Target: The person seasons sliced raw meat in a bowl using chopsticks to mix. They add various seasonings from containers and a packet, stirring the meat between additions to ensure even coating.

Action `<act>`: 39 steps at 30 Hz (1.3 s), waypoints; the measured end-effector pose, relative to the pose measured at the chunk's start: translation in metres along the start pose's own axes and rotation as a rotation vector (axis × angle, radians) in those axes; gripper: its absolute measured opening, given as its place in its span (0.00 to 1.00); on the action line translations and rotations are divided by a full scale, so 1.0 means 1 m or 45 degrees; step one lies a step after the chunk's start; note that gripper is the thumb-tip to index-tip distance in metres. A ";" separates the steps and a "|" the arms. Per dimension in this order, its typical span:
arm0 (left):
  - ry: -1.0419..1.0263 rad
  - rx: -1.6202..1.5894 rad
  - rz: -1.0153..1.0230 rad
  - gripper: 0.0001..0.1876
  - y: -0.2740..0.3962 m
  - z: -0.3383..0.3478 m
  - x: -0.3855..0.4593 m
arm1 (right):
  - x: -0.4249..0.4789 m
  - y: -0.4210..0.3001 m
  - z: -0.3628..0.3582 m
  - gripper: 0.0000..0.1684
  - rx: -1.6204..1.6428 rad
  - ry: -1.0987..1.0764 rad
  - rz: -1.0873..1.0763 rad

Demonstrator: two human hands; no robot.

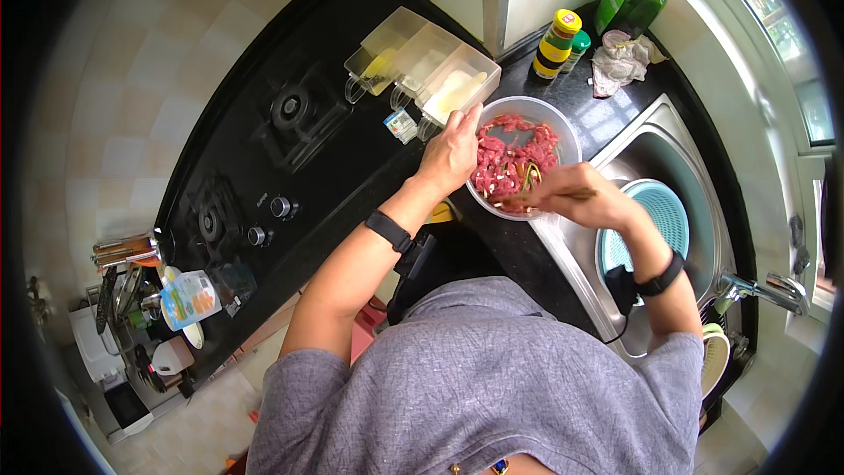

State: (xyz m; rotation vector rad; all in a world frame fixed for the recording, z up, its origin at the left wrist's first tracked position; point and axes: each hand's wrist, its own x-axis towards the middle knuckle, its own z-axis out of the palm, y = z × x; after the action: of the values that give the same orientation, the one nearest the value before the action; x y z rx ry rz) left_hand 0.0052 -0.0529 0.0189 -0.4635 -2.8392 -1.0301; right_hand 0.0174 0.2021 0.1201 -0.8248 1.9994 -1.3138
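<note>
A round clear plastic bowl (572, 135) stands on the black counter between the seasoning box and the sink. Raw sliced red meat (491, 155) with bits of green and white lies in it. My left hand (453, 152) grips the bowl's left rim. Over the bowl's lower right side is my right hand (580, 196), blurred, its fingers closed around what look like chopsticks (517, 201) whose ends are in the meat. A clear seasoning box (484, 72) with several compartments of pale and yellow contents sits just beyond my left hand.
Right of the bowl is a steel sink (669, 115) holding a light-blue colander (663, 211). Behind stand a yellow-lidded jar (557, 46), a green-lidded jar (578, 46), a crumpled cloth (620, 66) and a green pump bottle (633, 0). A black gas hob (290, 109) lies left.
</note>
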 end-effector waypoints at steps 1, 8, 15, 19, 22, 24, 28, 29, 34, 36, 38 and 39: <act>-0.003 0.014 0.006 0.27 0.001 -0.002 0.002 | 0.008 0.014 0.006 0.09 0.004 0.155 -0.040; -0.035 0.018 -0.017 0.27 0.004 -0.005 0.000 | 0.008 0.042 -0.024 0.10 -0.038 0.681 -0.094; -0.009 -0.003 -0.029 0.27 0.001 -0.001 -0.002 | -0.025 -0.004 -0.006 0.08 0.133 0.227 0.018; -0.013 0.008 -0.016 0.27 0.001 -0.001 0.000 | -0.014 -0.014 -0.008 0.08 0.174 0.098 -0.058; -0.018 0.009 0.030 0.27 -0.001 -0.001 0.003 | 0.009 0.019 0.011 0.10 -0.141 0.205 -0.299; -0.071 0.020 -0.026 0.27 0.002 -0.004 0.003 | 0.013 0.032 -0.002 0.11 -0.366 0.481 -0.435; -0.006 -0.010 -0.001 0.26 0.001 -0.003 0.000 | -0.005 0.022 -0.027 0.09 -0.431 0.678 -0.222; -0.007 -0.017 -0.011 0.26 0.002 -0.002 -0.001 | -0.011 0.021 -0.026 0.09 -0.455 0.687 -0.175; -0.019 -0.005 -0.056 0.26 0.005 -0.002 0.000 | -0.035 -0.007 -0.009 0.09 -0.211 0.374 -0.083; -0.013 -0.002 -0.057 0.26 0.003 -0.002 -0.002 | -0.031 -0.018 -0.006 0.09 -0.030 0.278 -0.078; -0.020 0.004 -0.054 0.26 0.003 -0.002 -0.001 | -0.022 -0.023 -0.006 0.08 -0.061 0.227 -0.200; -0.012 0.009 -0.040 0.26 0.003 -0.002 -0.002 | -0.018 -0.015 0.001 0.10 0.127 0.111 -0.050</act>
State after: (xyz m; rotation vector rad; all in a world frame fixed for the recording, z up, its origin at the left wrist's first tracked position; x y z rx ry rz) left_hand 0.0076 -0.0527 0.0215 -0.4254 -2.8662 -1.0256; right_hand 0.0322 0.2108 0.1360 -0.7761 1.9749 -1.4824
